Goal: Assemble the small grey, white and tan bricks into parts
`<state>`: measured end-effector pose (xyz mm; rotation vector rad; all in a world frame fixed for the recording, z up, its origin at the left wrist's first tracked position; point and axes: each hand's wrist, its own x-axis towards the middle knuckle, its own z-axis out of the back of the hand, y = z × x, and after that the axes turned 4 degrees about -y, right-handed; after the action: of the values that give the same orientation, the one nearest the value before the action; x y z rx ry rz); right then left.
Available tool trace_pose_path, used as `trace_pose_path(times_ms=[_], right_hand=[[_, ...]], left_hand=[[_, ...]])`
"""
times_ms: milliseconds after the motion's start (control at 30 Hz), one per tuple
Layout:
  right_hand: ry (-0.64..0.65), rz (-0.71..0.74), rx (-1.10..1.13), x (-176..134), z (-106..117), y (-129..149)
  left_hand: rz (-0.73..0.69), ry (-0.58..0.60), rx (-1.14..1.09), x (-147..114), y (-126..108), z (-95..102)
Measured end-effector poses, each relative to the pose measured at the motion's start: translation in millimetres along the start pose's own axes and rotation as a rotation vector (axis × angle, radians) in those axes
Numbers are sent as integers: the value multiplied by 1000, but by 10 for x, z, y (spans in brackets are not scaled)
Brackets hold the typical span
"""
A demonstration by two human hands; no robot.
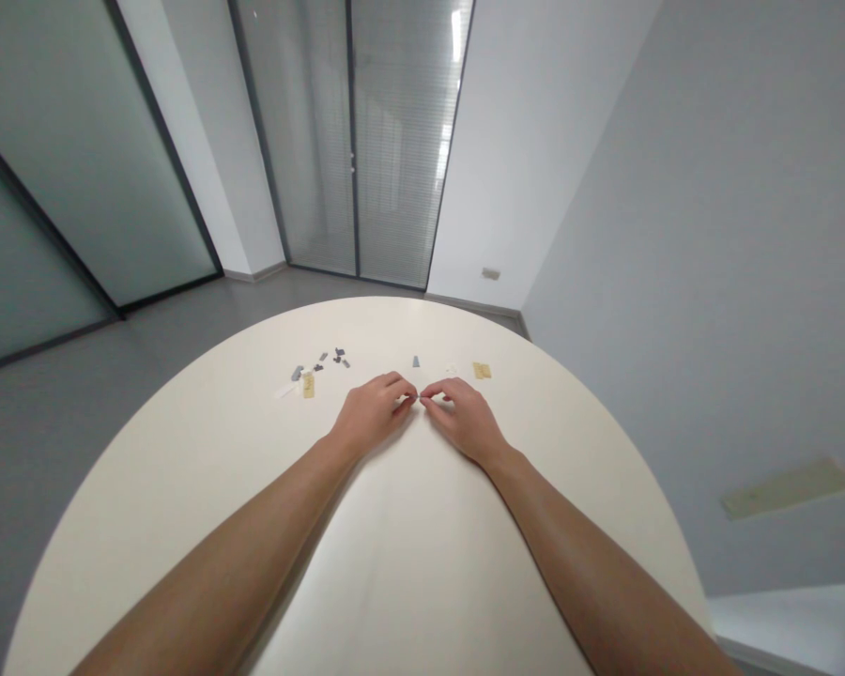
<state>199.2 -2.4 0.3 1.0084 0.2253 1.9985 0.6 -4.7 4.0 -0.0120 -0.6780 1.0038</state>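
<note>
My left hand (380, 409) and my right hand (463, 415) meet above the middle of a round white table (422, 582). Thumb and fingertips of each are pinched together, and the two pinches almost touch. A tiny dark speck shows between them, too small to name and mostly covered by the fingers. Just beyond the fingertips lies a small blue-grey piece (416, 361). Some tiny white bits (452, 370) rest behind my right hand, close to a yellowish paper piece (482, 371).
Left of my hands are several small dark grey pieces (339, 353), a blue-grey piece (297, 373), another yellowish paper piece (308, 386) and a white strip (285, 391). Beyond the table's far edge stand glass panels (352, 141) and a white wall (528, 141).
</note>
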Motion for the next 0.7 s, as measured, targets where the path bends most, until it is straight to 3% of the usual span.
trace_pose_path(times_ms=[700], right_hand=[[-7,28,37,-3,-18,-43]], left_hand=[[4,-12,0,2,50,-51]])
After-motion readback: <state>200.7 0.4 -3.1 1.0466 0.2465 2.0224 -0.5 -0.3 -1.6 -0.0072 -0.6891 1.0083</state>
